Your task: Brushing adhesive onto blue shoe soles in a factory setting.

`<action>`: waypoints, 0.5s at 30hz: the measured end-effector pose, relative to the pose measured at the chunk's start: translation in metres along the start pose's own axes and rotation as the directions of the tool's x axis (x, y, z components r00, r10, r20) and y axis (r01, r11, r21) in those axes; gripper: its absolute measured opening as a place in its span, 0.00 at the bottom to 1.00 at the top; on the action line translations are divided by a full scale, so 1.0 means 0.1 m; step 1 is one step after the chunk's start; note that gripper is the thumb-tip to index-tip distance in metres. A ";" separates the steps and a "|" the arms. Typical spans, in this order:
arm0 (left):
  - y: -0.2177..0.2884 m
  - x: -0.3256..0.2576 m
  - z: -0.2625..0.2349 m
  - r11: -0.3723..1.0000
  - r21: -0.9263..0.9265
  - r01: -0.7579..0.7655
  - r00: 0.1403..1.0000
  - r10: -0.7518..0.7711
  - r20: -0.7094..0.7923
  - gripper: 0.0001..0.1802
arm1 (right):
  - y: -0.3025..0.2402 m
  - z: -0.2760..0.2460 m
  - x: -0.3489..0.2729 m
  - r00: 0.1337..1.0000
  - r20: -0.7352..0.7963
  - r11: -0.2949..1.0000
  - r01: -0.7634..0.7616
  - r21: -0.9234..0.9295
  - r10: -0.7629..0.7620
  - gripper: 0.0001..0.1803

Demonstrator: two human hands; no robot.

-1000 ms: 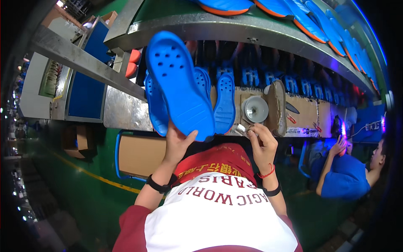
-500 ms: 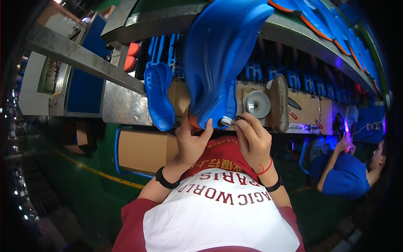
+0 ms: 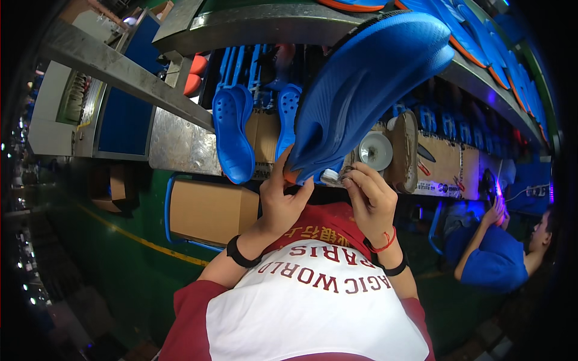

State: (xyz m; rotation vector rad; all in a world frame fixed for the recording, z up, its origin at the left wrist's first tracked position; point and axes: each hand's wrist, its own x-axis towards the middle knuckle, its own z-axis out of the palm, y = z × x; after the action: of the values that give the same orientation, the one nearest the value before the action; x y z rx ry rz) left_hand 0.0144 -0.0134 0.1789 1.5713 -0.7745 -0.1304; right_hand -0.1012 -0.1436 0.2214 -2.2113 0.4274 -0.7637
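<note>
My left hand (image 3: 284, 195) grips the near end of a large blue shoe sole (image 3: 355, 90), which is raised and tilted up to the right. Orange shows on the sole close to my fingers. My right hand (image 3: 368, 194) pinches a small white-tipped tool (image 3: 330, 176) that looks like a brush. Its tip is at the near end of the sole; whether it touches cannot be made out. Just beyond my right fingers stands a round white bowl (image 3: 375, 150). Blue insole-shaped pieces with holes (image 3: 233, 138) lie left of the raised sole, and another piece (image 3: 288, 114) is partly behind it.
A worn brown sole-shaped block (image 3: 403, 150) stands right of the bowl, near a red-handled tool (image 3: 424, 168). Overhead runs a metal shelf rail (image 3: 259, 29) with blue-orange soles (image 3: 481, 48). A cardboard box (image 3: 211, 210) sits below the bench. Another person in blue (image 3: 494, 259) works at right.
The raised sole has swung right and tilted, uncovering the blue piece behind it. Both hands have shifted slightly right, and the white tip remains near the sole's near end.
</note>
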 end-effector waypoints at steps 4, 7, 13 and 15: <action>0.01 -0.01 0.01 1.000 -0.026 0.014 1.000 -0.015 -0.012 0.33 | 0.00 0.01 0.00 1.000 -0.011 0.999 0.008 -0.038 -0.008 0.08; 0.00 -0.01 0.01 1.000 -0.021 0.004 1.000 -0.004 -0.012 0.33 | -0.01 0.01 0.00 0.999 -0.019 0.991 0.046 -0.125 -0.048 0.08; -0.01 -0.01 0.02 0.999 -0.037 0.011 1.000 -0.011 -0.021 0.34 | -0.02 0.00 -0.02 0.998 -0.032 0.976 0.051 -0.211 -0.060 0.08; 0.00 -0.01 0.03 0.999 -0.041 0.003 1.000 -0.005 -0.030 0.34 | -0.01 -0.01 -0.02 0.996 -0.038 0.972 0.068 -0.225 -0.078 0.08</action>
State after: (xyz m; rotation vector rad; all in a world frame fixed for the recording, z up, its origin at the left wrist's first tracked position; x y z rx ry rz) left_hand 0.0122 -0.0151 0.1775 1.5332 -0.7411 -0.1246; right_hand -0.1033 -0.1419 0.2219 -2.4343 0.4771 -0.8431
